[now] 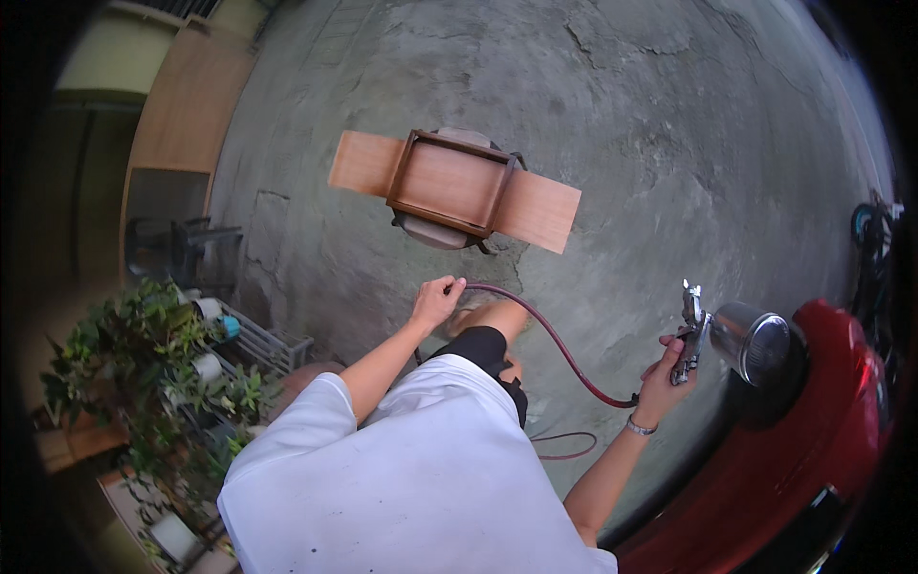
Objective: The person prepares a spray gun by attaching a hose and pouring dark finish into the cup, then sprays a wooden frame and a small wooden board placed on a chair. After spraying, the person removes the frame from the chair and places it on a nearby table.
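Observation:
My left hand (437,298) is closed around a dark red air hose (555,335), in front of my legs. The hose arcs to the right and reaches the spray gun's handle. My right hand (662,383) grips that metal spray gun (692,330), held out to the right, with a shiny silver cup (751,342) attached at its side. Ahead of me, a brown wooden frame or tray (454,182) rests on a stool (443,232). A flat wooden board (540,209) sticks out at its right and another board (367,161) at its left.
Potted plants (143,354) crowd the left, beside a grey metal rack (263,337). A dark chair (191,247) stands farther back near a tall wooden panel (186,105). At the right is a red car (803,469). Grey concrete floor (650,124) has cracks. Loose hose (574,453) lies behind my legs.

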Demonstrator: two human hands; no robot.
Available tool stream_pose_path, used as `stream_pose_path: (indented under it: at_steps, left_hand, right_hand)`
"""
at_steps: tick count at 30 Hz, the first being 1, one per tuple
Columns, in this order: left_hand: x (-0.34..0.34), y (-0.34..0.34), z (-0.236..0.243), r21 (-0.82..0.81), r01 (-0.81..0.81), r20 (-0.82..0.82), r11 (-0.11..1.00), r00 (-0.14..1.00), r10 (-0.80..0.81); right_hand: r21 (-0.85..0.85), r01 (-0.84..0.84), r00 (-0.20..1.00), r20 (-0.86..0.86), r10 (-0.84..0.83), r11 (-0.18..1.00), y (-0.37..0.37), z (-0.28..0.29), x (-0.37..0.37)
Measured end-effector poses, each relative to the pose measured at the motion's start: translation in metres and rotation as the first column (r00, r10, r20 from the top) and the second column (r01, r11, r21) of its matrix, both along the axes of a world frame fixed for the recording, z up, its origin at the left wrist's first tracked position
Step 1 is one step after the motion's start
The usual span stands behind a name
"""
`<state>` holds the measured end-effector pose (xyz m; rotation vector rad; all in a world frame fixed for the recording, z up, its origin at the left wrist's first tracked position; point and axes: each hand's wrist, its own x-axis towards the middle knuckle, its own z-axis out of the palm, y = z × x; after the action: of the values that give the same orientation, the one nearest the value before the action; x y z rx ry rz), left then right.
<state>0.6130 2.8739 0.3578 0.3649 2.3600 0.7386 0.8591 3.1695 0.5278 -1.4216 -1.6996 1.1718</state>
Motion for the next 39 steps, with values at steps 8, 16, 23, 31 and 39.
stream_pose_path:
  at_steps: [8,16,23,31,39]
  left_hand:
    - [0.058,0.071,-0.029,0.024,-0.166,-0.196,0.986,0.966,0.168]
    - [0.079,0.184,-0.051,-0.033,-0.409,-0.134,0.912,0.906,0.401]
    - [0.105,0.271,-0.045,-0.136,-0.656,-0.125,0.742,0.755,0.644]
    - [0.115,0.328,-0.024,0.001,-0.901,-0.334,0.434,0.408,0.849]
    - [-0.016,0.412,-0.031,-0.007,-0.979,-0.449,0.206,0.187,0.874]
  right_hand:
    - [0.040,-0.261,0.964,0.054,0.259,0.964,0.120,0.003,-0.018]
    - [-0.004,-0.627,0.776,0.079,0.626,0.779,0.274,-0.012,-0.117]
    - [0.049,-0.844,0.537,0.104,0.837,0.535,0.348,-0.001,-0.237]
    - [0.010,-0.990,0.143,0.185,0.972,0.144,0.341,-0.027,-0.431]
    - [0.090,-0.946,-0.271,0.303,0.914,-0.310,0.266,-0.154,-0.698]
